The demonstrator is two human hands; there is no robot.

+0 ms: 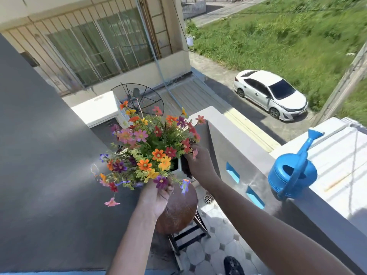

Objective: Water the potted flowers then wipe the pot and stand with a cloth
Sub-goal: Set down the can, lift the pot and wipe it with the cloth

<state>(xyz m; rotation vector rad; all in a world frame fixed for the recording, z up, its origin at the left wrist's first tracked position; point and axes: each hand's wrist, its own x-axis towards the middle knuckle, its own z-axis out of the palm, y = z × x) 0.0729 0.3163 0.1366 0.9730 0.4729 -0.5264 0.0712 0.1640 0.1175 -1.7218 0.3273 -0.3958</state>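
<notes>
Holding the pot (pixel 179 165) from two sides, I have both hands up among the flowers (pixel 147 153): my left hand (pixel 156 197) is curled at the near underside, fingers tucked out of sight beneath the blooms, and my right hand (pixel 198 163) presses a dark cloth (pixel 186 167) to the pot's right wall. The pot appears raised just above the round wooden stand (pixel 178 213), though petals hide its base, so I cannot tell whether it touches.

For wiping, I judge it best to keep the left grip firm and low while the right sweeps the cloth round the wall, turning the pot slowly rather than tilting it, so soil and water stay in.

Room is tight. A grey wall (pixel 45 155) stands close on the left; the balcony ledge (pixel 238 143) runs just beside my right arm, with a drop to the street beyond. A blue watering can (pixel 292 173) sits on that ledge, near my right elbow's path. The stand's wet top gives only a small landing spot.
</notes>
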